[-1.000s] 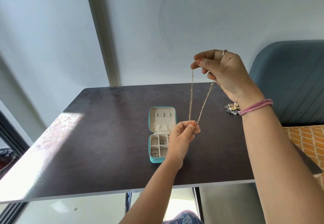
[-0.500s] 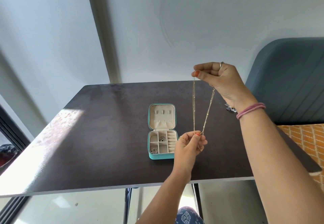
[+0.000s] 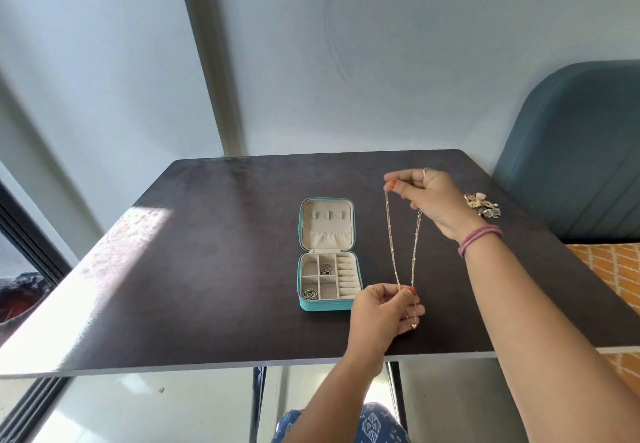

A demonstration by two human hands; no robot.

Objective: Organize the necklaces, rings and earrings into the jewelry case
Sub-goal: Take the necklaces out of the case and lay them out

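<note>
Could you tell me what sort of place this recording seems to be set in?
Probably a room in a home, though I can't be sure: a dark table stands against a plain pale wall, with a blue padded headboard or seat back and orange patterned fabric beside it.

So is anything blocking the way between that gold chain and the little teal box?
Nothing visible does. The necklace hangs stretched between the right hand and left hand, just right of the open jewelry case, lid up.
</note>
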